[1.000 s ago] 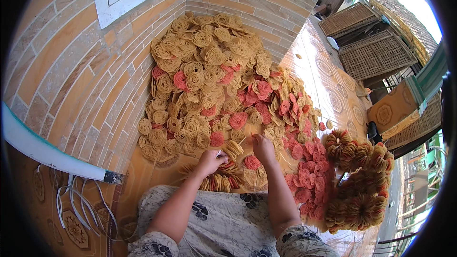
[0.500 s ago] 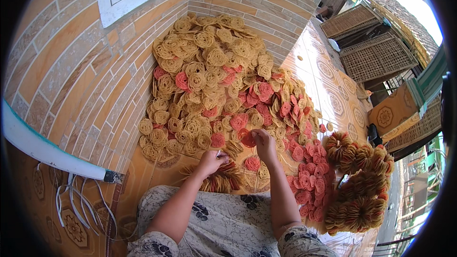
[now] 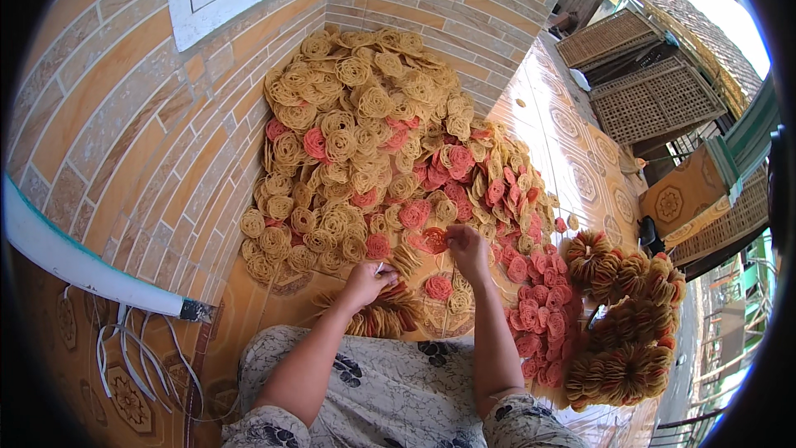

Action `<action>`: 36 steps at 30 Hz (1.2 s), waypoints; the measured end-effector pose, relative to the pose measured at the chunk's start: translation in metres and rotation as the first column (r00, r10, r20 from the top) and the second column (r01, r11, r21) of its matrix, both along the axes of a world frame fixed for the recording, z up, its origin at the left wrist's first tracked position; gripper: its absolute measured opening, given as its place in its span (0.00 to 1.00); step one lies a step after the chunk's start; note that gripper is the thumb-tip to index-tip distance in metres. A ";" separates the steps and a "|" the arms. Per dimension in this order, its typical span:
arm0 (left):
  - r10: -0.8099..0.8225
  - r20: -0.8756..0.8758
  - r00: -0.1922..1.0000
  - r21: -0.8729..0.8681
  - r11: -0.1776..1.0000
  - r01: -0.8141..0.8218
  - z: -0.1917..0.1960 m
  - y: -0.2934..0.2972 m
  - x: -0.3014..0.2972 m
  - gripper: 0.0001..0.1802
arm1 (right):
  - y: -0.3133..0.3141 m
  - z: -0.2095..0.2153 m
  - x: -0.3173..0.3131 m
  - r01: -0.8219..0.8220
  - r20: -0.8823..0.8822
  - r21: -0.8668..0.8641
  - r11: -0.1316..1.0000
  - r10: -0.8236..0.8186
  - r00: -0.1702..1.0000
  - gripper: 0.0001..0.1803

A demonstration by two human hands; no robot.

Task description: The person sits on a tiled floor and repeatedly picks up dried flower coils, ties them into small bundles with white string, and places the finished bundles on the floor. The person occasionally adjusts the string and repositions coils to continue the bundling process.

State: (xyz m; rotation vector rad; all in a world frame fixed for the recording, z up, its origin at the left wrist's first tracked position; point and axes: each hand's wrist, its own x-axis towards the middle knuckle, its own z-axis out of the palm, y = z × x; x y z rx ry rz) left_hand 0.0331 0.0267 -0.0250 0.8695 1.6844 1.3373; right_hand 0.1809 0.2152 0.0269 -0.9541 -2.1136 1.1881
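Observation:
My right hand [image 3: 469,252] is closed, its fingertips pinching the edge of a thin red lacy disc [image 3: 434,240] held up in front of me. To its left, my left hand [image 3: 369,284] is closed too, with a small white piece [image 3: 381,267] showing between thumb and fingers; most of what it grips is hidden. Just beyond those fingers stand a few tan discs [image 3: 406,260] on edge. Below that hand lies a packed row of tan and red discs [image 3: 381,313] at my lap. A loose red disc [image 3: 438,286] rests on the tiles between my hands.
A large heap of tan and red rosette-like discs [image 3: 356,116] fills the corner by the brick-patterned wall [image 3: 124,116]. Red discs [image 3: 543,307] lie to my right, beside bundled rows of discs [image 3: 626,357]. White strips [image 3: 137,340] hang at left; woven racks [image 3: 659,99] stand far right.
My right hand has shifted slightly right, and the red disc has turned to show its lacy face more flatly. My left hand stays nearly still.

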 end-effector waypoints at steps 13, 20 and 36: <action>-0.002 0.033 0.999 -0.008 1.000 0.002 -0.002 0.001 0.001 0.11 | -0.002 -0.009 -0.004 -0.149 -0.400 -0.699 0.700 -0.210 0.892 0.12; 0.014 0.123 0.992 0.034 0.999 -0.018 0.003 0.000 0.002 0.11 | -0.002 -0.007 -0.006 -0.299 -0.476 -0.832 0.468 -0.325 0.817 0.04; -0.018 0.099 0.995 0.054 0.998 0.013 -0.007 0.001 0.001 0.11 | -0.004 -0.009 -0.008 -0.118 -0.321 -0.617 0.778 -0.112 0.941 0.06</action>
